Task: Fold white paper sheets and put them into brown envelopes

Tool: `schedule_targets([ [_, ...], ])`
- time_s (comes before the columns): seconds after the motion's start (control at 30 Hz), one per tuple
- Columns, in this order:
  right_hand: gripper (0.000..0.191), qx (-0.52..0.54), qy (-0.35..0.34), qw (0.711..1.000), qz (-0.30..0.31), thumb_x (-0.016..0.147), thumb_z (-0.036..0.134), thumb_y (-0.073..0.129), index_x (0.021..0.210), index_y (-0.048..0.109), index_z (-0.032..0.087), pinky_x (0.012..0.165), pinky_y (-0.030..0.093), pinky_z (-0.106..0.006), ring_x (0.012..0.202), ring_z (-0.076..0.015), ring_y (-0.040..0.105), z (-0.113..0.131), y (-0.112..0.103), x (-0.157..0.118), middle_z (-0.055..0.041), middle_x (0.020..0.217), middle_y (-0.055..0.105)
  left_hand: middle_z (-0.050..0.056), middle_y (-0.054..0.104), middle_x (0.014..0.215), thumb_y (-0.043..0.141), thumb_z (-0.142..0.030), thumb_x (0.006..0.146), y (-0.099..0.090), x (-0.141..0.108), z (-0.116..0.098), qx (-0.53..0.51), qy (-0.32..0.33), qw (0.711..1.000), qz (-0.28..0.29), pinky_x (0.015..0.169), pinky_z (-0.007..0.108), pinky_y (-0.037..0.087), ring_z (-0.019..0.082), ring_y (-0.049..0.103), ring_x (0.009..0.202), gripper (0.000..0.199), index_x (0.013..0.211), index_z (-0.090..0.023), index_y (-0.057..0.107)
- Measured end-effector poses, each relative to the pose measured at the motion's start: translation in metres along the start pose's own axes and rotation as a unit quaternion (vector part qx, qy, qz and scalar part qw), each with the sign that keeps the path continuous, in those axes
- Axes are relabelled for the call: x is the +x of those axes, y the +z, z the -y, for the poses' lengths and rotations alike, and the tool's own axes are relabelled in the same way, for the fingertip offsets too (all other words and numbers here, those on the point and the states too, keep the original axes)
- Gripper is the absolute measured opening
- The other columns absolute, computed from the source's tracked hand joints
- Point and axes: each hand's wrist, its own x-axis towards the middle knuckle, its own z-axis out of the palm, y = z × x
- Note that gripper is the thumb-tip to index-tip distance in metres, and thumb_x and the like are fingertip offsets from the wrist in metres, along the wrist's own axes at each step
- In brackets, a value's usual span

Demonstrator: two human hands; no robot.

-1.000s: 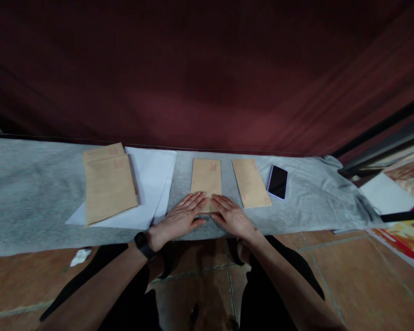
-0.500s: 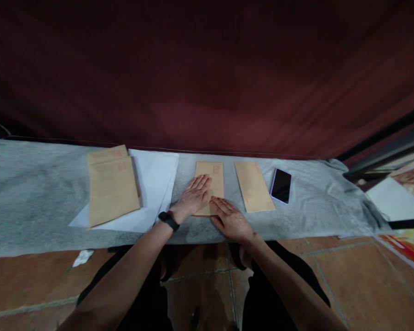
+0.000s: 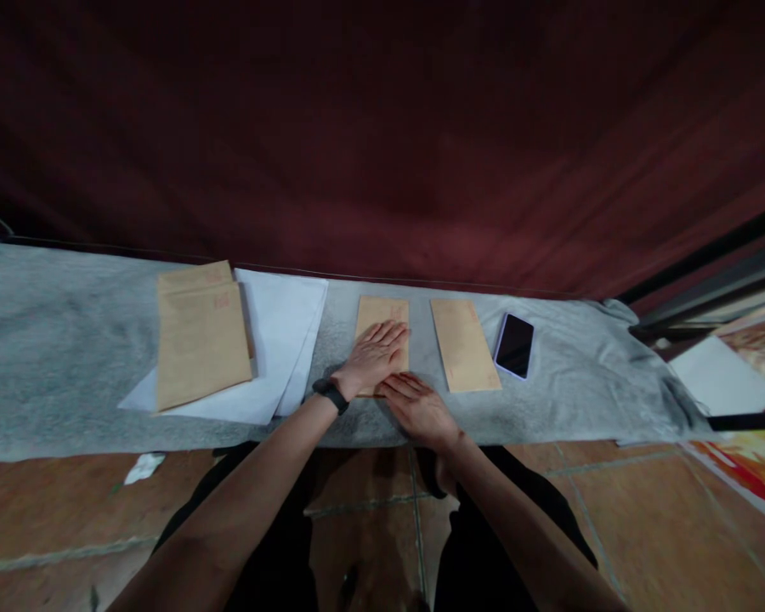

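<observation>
A brown envelope (image 3: 371, 311) lies flat in front of me on the grey cloth. My left hand (image 3: 375, 350), with a dark band at the wrist, rests flat across its middle, fingers stretched out to the right. My right hand (image 3: 419, 410) lies flat over the envelope's near right corner, its fingertips close beside the left hand. Neither hand grasps anything. To the right is a second brown envelope (image 3: 465, 346), untouched. Larger brown envelopes (image 3: 202, 353) are stacked at the left, partly on white paper sheets (image 3: 280, 340).
A phone (image 3: 515, 345) in a light purple case lies right of the second envelope. The grey cloth (image 3: 580, 374) covers a long narrow surface, with a dark red curtain (image 3: 382, 170) behind it. Scrap paper (image 3: 144, 467) lies on the tiled floor.
My left hand has slid to the right across the envelope, towards its right edge. My right hand remains at the near corner, and the view has shifted slightly.
</observation>
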Motion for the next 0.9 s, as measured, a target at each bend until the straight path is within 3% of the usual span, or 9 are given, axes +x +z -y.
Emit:
schedule_targets([
  [0.13, 0.029, 0.033, 0.020, 0.999, -0.027, 0.101, 0.019, 0.050, 0.124, 0.067, 0.020, 0.107, 0.047, -0.039, 0.118, -0.0213, 0.062, -0.005, 0.000, 0.000, -0.0080, 0.128, 0.068, 0.007, 0.039, 0.160, 0.027, -0.027, 0.105, -0.001, -0.014, 0.007, -0.057, 0.061, 0.996, 0.043, 0.125, 0.038, 0.021, 0.016, 0.029, 0.150, 0.049, 0.148, -0.015, 0.046],
  [0.27, 0.020, 0.063, 0.049, 0.996, -0.045, 0.101, 0.019, 0.052, 0.110, 0.070, 0.021, 0.101, 0.048, -0.039, 0.112, -0.0206, 0.064, -0.007, 0.003, 0.001, -0.0062, 0.120, 0.071, 0.004, 0.050, 0.153, 0.032, -0.034, 0.106, -0.008, -0.034, 0.015, -0.139, 0.072, 0.987, 0.026, 0.121, 0.034, 0.030, 0.013, 0.039, 0.144, 0.043, 0.140, -0.021, 0.055],
  [0.4, 0.017, 0.087, 0.076, 0.991, -0.064, 0.100, 0.018, 0.053, 0.107, 0.068, 0.021, 0.103, 0.046, -0.039, 0.116, -0.0200, 0.062, -0.007, 0.008, 0.003, -0.0063, 0.121, 0.070, 0.004, 0.053, 0.150, 0.045, -0.039, 0.103, -0.016, -0.054, 0.014, -0.171, 0.104, 0.979, 0.023, 0.121, 0.037, 0.032, 0.016, 0.042, 0.143, 0.040, 0.139, -0.025, 0.057],
  [0.5, 0.015, 0.100, 0.087, 0.989, -0.067, 0.099, 0.018, 0.055, 0.108, 0.067, 0.021, 0.102, 0.045, -0.038, 0.116, -0.0198, 0.062, -0.008, 0.009, 0.004, -0.0067, 0.120, 0.070, 0.005, 0.048, 0.154, 0.045, -0.037, 0.103, -0.017, -0.064, 0.010, -0.151, 0.106, 0.982, 0.025, 0.123, 0.040, 0.029, 0.017, 0.037, 0.146, 0.044, 0.145, -0.025, 0.050],
  [0.7, 0.022, 0.046, 0.094, 0.992, -0.074, 0.100, 0.017, 0.051, 0.115, 0.067, 0.019, 0.101, 0.048, -0.040, 0.115, -0.0219, 0.061, 0.006, 0.005, 0.001, -0.0085, 0.121, 0.070, 0.005, 0.038, 0.161, 0.031, -0.022, 0.104, -0.005, -0.078, 0.005, -0.049, 0.050, 0.997, 0.016, 0.126, 0.042, 0.022, 0.017, 0.026, 0.152, 0.050, 0.153, -0.022, 0.038],
  [0.9, 0.046, 0.026, 0.053, 0.996, -0.060, 0.101, 0.029, 0.050, 0.144, 0.051, 0.011, 0.118, 0.039, -0.040, 0.138, -0.0232, 0.048, 0.039, 0.018, -0.008, -0.0131, 0.148, 0.054, 0.007, 0.029, 0.164, 0.030, -0.016, 0.100, 0.001, -0.089, 0.001, 0.028, 0.009, 1.000, -0.012, 0.126, 0.044, 0.020, 0.019, 0.017, 0.154, 0.056, 0.156, -0.018, 0.031],
])
